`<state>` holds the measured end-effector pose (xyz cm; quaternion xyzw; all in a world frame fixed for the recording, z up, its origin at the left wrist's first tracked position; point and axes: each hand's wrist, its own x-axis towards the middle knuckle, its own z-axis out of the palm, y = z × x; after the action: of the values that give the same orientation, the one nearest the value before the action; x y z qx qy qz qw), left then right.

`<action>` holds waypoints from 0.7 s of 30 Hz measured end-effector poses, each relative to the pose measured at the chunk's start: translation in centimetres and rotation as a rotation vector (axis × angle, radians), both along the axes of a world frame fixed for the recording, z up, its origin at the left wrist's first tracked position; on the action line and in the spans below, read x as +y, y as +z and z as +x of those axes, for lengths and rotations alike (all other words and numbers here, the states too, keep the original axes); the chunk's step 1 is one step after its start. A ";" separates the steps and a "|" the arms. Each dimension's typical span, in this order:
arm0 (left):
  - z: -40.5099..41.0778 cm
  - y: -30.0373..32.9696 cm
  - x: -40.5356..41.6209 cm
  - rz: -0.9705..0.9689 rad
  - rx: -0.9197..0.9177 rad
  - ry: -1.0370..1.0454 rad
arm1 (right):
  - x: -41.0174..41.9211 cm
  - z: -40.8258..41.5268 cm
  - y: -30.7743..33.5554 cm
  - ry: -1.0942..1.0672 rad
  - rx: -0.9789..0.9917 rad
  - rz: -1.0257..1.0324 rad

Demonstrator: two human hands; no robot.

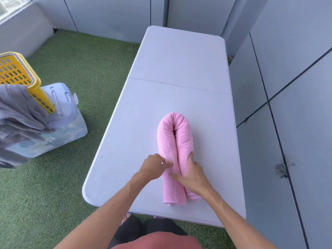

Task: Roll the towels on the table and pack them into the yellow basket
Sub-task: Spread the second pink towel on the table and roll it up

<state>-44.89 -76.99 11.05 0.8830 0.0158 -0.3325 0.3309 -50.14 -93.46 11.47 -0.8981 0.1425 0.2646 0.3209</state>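
A pink towel (pixel 175 141), rolled into a long tube and bent double into a U, lies on the near half of the white table (pixel 177 60), its two ends pointing at me. My left hand (pixel 154 167) touches the towel's left limb with curled fingers. My right hand (pixel 193 174) lies over both limbs near their ends, thumb along the right side, fingers across the top. The yellow basket (pixel 17 72) stands at the far left, off the table, its perforated wall partly cut off by the frame edge.
A grey cloth (pixel 19 112) hangs over the basket's side. A clear plastic box (pixel 59 121) sits under it on the green turf (pixel 71 65). Grey panel walls (pixel 296 87) close in on the right and at the back.
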 end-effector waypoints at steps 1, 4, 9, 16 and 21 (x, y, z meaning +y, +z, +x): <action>0.5 0.1 0.2 0.015 0.015 -0.010 | 0.7 0.0 0.1 0.032 0.026 -0.046; 1.7 0.2 0.2 0.080 0.046 -0.063 | 3.1 0.0 -0.2 0.059 0.025 -0.251; 2.8 -0.7 0.9 0.100 0.046 -0.110 | 5.9 0.2 -1.7 -0.071 -0.155 -0.473; 3.4 -1.1 8.7 0.127 -0.083 0.093 | 10.8 3.9 -2.6 -0.014 -0.293 -0.391; 4.7 -1.3 21.1 0.311 -0.332 0.196 | 22.9 8.5 -2.4 0.063 -0.329 -0.347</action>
<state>-40.17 -55.88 9.74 0.9600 0.0978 -0.1429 0.2199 -41.62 -70.56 9.09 -0.9748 0.1034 0.0965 0.1724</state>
